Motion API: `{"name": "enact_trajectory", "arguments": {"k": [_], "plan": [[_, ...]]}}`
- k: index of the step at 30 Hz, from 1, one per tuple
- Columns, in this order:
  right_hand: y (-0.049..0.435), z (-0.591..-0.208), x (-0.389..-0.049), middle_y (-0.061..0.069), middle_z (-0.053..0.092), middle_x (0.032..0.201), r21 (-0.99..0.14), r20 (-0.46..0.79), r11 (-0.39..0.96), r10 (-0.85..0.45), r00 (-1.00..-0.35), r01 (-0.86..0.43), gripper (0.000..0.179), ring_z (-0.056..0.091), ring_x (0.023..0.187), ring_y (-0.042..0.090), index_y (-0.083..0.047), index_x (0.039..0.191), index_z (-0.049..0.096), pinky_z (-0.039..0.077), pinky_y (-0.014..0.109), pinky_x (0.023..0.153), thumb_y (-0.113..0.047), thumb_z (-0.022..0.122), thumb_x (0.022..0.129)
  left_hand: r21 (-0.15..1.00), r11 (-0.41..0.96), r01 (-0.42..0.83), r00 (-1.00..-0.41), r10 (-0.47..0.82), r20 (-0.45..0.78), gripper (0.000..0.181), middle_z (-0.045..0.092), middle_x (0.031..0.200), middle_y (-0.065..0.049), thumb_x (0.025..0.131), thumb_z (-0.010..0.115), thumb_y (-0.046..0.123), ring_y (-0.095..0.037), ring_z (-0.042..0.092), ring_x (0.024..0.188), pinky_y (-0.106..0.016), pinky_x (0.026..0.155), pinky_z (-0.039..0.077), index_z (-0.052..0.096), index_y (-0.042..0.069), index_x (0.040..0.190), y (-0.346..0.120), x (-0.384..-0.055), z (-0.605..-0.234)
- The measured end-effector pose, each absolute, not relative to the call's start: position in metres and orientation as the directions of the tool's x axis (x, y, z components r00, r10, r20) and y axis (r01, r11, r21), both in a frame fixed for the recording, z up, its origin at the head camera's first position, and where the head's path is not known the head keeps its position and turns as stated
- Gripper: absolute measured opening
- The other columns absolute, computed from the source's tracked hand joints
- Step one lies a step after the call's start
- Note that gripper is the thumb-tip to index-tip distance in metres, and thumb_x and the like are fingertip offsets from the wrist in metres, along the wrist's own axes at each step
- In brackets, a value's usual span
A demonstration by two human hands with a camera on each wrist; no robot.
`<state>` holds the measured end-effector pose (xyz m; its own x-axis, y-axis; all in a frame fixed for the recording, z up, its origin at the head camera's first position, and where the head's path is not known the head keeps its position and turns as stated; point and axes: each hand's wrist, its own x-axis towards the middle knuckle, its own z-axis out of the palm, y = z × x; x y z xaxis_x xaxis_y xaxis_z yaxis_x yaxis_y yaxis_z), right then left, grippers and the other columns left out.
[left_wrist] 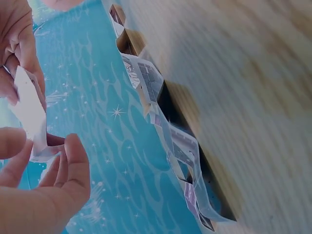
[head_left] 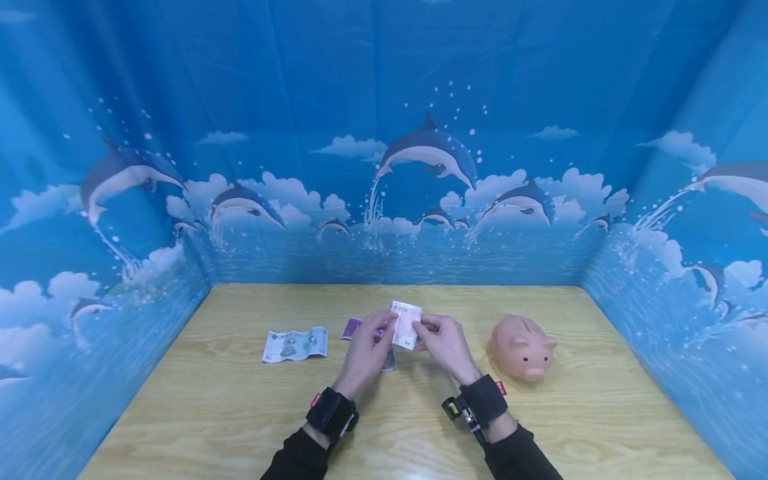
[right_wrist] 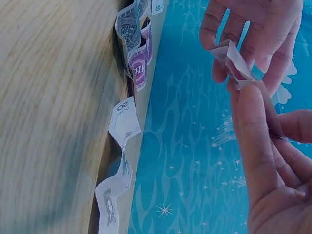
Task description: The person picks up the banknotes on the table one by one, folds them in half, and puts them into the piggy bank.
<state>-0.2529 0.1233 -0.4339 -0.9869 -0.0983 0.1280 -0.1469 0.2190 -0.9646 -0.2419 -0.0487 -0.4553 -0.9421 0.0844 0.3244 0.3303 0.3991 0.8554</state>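
Both hands are raised over the middle of the table with a folded, pale banknote between them. My right hand pinches its right edge, thumb in front. On the other side my left hand holds the left edge between thumb and fingers. In the left wrist view the folded note shows a white outside and a darker reddish inside. Below and behind the left hand lie a purple banknote and a greyish banknote, both partly hidden by it.
A creased green-and-white banknote lies left of the hands. To the right stands a pink piggy bank with a slot on its back. The wooden table is walled by a blue dolphin-print curtain.
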Motion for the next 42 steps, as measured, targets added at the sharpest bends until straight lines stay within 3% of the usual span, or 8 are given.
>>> {"name": "enact_trajectory", "arguments": {"k": [3,8,21,27,33,42], "plan": [[0.124,-0.435,-0.253,0.024,0.073,0.097,-0.961,0.122,0.238,-0.087,-0.989,-0.139,0.025,0.071,0.071,0.026,0.006,0.114,0.068,0.061,0.041,0.065,-0.005,0.063,0.093,0.867,0.397,0.303,-0.950,0.052,0.308,0.032,0.062,0.128,-0.009,0.096,0.059,0.012,-0.022,0.061,0.104,-0.031,0.083,0.055,0.061,0.015,0.128,-0.049,-0.241,-0.454],[0.125,-0.435,-0.254,0.021,0.074,0.095,-0.953,0.113,0.272,-0.083,-0.990,-0.132,0.023,0.071,0.068,0.020,0.004,0.113,0.069,0.061,0.042,0.067,-0.006,0.064,0.093,0.873,0.387,0.296,-0.951,0.034,0.308,0.031,0.063,0.124,-0.005,0.094,0.061,0.012,-0.017,0.059,0.099,-0.024,0.079,0.053,0.065,0.015,0.125,-0.049,-0.241,-0.454],[0.125,-0.434,-0.254,0.022,0.074,0.096,-0.956,0.121,0.255,-0.103,-0.987,-0.144,0.024,0.071,0.069,0.022,0.002,0.114,0.070,0.061,0.040,0.066,-0.008,0.065,0.092,0.878,0.360,0.316,-0.944,0.026,0.329,0.032,0.062,0.131,-0.009,0.096,0.058,0.007,-0.021,0.061,0.100,-0.024,0.077,0.055,0.067,0.015,0.125,-0.047,-0.242,-0.455],[0.124,-0.428,-0.250,0.022,0.074,0.095,-0.951,0.134,0.268,-0.094,-0.986,-0.155,0.024,0.071,0.067,0.024,0.004,0.113,0.069,0.061,0.043,0.065,-0.007,0.064,0.093,0.870,0.359,0.339,-0.934,0.019,0.356,0.033,0.063,0.130,-0.009,0.097,0.054,0.005,-0.023,0.062,0.110,-0.032,0.088,0.056,0.066,0.015,0.126,-0.048,-0.243,-0.456],[0.120,-0.419,-0.242,0.029,0.071,0.098,-0.942,0.146,0.290,-0.106,-0.984,-0.171,0.026,0.071,0.074,0.037,0.011,0.114,0.066,0.061,0.037,0.061,-0.003,0.064,0.092,0.884,0.355,0.305,-0.948,0.023,0.318,0.036,0.066,0.117,-0.006,0.095,0.060,0.009,-0.012,0.057,0.082,-0.021,0.066,0.051,0.064,0.018,0.130,-0.049,-0.242,-0.454],[0.123,-0.436,-0.253,0.024,0.072,0.100,-0.950,0.149,0.253,-0.144,-0.978,-0.182,0.028,0.072,0.071,0.025,0.005,0.116,0.067,0.061,0.043,0.066,-0.009,0.066,0.092,0.921,0.274,0.278,-0.957,-0.008,0.291,0.054,0.066,0.113,-0.013,0.094,0.062,0.009,-0.017,0.062,0.086,-0.024,0.070,0.056,0.044,0.010,0.145,-0.047,-0.243,-0.453]]}}
